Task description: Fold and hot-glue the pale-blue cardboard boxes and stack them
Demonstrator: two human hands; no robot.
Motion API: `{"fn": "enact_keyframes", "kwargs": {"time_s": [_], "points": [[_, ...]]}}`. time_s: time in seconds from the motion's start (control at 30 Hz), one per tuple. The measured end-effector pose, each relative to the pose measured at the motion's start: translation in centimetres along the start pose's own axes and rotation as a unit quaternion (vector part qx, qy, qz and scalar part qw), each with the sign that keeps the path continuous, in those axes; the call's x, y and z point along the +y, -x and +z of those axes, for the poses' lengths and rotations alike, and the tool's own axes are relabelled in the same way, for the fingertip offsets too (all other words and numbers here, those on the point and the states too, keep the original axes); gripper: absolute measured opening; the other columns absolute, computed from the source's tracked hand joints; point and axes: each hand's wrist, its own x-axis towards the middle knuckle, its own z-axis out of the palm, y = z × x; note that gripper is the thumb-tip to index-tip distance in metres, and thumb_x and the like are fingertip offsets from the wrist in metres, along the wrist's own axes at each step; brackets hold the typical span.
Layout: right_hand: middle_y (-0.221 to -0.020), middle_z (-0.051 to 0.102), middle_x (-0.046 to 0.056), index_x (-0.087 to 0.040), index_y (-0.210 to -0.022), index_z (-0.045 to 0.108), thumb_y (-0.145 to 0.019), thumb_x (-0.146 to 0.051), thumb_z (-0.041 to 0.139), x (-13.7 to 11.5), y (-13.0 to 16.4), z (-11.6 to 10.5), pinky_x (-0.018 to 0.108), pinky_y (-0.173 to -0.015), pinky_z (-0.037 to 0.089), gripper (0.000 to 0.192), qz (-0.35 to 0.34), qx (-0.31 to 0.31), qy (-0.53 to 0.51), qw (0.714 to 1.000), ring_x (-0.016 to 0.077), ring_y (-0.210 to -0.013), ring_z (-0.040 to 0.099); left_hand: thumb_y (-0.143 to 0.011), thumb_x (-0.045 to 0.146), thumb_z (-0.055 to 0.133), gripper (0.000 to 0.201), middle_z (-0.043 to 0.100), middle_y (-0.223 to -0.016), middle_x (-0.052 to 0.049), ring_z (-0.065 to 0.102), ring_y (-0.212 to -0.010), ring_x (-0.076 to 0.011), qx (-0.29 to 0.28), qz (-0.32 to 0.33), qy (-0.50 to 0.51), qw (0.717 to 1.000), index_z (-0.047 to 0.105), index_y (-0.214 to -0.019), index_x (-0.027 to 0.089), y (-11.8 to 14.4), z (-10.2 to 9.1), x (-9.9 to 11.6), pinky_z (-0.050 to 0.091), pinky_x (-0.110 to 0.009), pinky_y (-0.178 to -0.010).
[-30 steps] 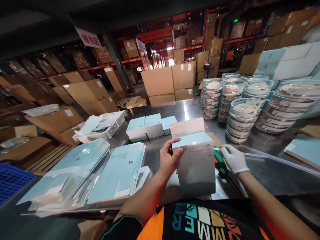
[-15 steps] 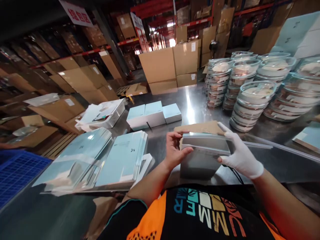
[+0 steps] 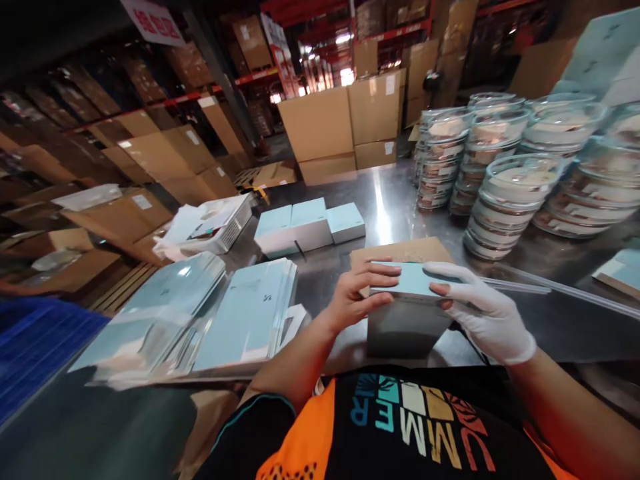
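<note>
A carton (image 3: 407,327) with a light blue top and a shaded front stands on the metal table right before me. Its top lies flat under both hands. My bare left hand (image 3: 356,297) grips the top's left part, fingers stretched across the blue surface and thumb along the front edge. On the right side, my right hand (image 3: 483,313), in a white glove with bare fingertips, holds the top and front edge. Behind the carton shows a piece of brown cardboard (image 3: 415,249). The carton's contents are hidden.
Stacked round glass containers (image 3: 513,207) stand at right. Clear strips (image 3: 520,287) lie beside my right hand. Flat blue cartons (image 3: 245,313) are piled at left, near a white basket (image 3: 233,223). Small blue-topped boxes (image 3: 295,230) sit farther back on the table (image 3: 385,200).
The carton's raised top has been folded down, so its blue surface now faces up. Both hands have moved inward over the top edge.
</note>
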Motion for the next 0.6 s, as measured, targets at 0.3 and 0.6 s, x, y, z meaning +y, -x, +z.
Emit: {"fn": "enact_keyframes", "kwargs": {"time_s": [0.3, 0.6], "points": [[-0.167, 0.058, 0.01, -0.028, -0.171, 0.045, -0.106, -0.061, 0.059, 2.1, -6.1, -2.2, 0.049, -0.131, 0.045, 0.075, -0.046, -0.093, 0.188, 0.977, 0.0313, -0.154, 0.056, -0.089, 0.044, 0.086, 0.061, 0.078, -0.14, -0.012, 0.074, -0.127, -0.0357, -0.164, 0.015, -0.228, 0.96, 0.072, -0.147, 0.033, -2.9, -4.2, 5.3, 0.054, -0.05, -0.113], [-0.148, 0.067, 0.022, -0.01, -0.101, 0.077, -0.091, -0.021, 0.072, 12.3, -13.3, -18.3, 0.048, -0.121, 0.045, 0.016, 0.235, 0.118, 0.494, 0.829, 0.0363, -0.142, 0.06, -0.076, 0.051, 0.095, 0.105, 0.071, -0.134, -0.006, 0.072, -0.112, -0.0219, 0.427, -0.146, 0.007, 0.892, 0.041, -0.165, 0.038, 3.2, -6.1, -1.2, 0.061, -0.031, -0.093]]}}
